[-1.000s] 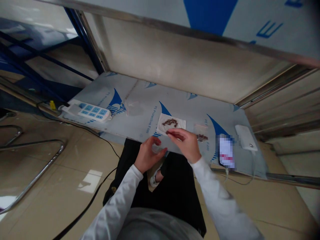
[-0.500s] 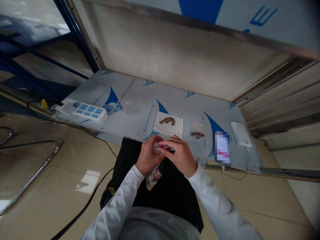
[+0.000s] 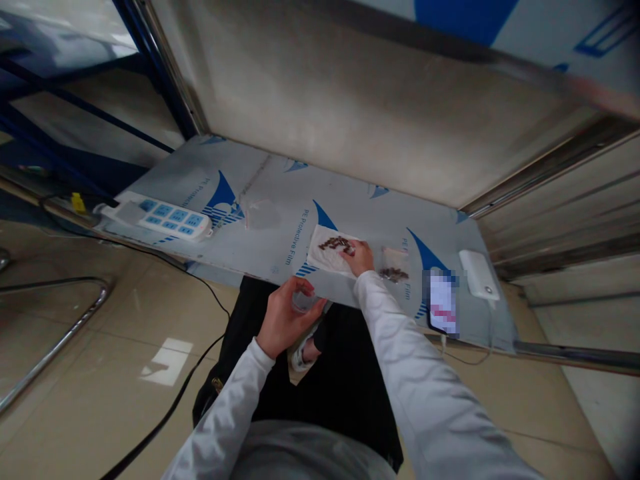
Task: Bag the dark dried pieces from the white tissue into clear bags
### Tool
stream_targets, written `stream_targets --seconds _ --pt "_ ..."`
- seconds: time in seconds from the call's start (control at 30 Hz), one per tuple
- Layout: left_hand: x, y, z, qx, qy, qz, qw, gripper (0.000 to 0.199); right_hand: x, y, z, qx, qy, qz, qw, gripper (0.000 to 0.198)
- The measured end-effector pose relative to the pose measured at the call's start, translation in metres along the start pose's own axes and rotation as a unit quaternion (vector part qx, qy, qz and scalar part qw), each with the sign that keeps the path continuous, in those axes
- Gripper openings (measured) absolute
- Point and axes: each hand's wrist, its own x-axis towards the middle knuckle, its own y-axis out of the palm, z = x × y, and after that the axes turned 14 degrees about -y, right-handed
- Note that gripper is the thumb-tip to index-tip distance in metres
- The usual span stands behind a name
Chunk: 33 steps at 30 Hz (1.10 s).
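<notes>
My left hand [image 3: 281,319] is curled round a small clear plastic thing [image 3: 302,302] above my lap, just off the near edge of the shelf. Whether it is a bag or a cup is too blurred to tell. On the shelf, my right hand [image 3: 361,259] reaches onto a white cloth [image 3: 324,262], fingers pinched together at the right end of a pile of small brown pieces [image 3: 332,244]. What is between those fingertips is hidden. A clear zip bag [image 3: 395,273] with more brown pieces lies just right of that hand.
The film-covered shelf [image 3: 270,250] holds a white power strip [image 3: 167,220] at left and an empty clear bag [image 3: 260,215]. A phone [image 3: 443,303] and a white power bank [image 3: 477,274], both with cables, lie at right. Another shelf [image 3: 530,40] hangs overhead.
My hands have come apart. The right one has moved forward from the left hand to the brown pieces on the cloth; the left has shifted slightly left and down, keeping the clear thing.
</notes>
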Motion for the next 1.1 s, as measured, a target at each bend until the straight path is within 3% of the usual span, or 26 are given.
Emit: stream_targets --seconds 0.13,0.6,1.1 --pt "0.001 -0.003 0.003 0.000 -0.008 0.003 1.000 0.020 0.002 0.009 -0.001 -0.027 -0.001 0.017 0.999 0.021" --pt "0.003 -0.004 0.005 -0.004 -0.010 0.002 1.000 0.018 -0.004 0.008 -0.003 -0.081 0.022 0.038 0.996 0.025" --pt "0.003 -0.004 0.007 -0.003 0.001 -0.005 1.000 0.018 -0.008 0.002 0.003 -0.056 0.026 0.045 0.997 0.029"
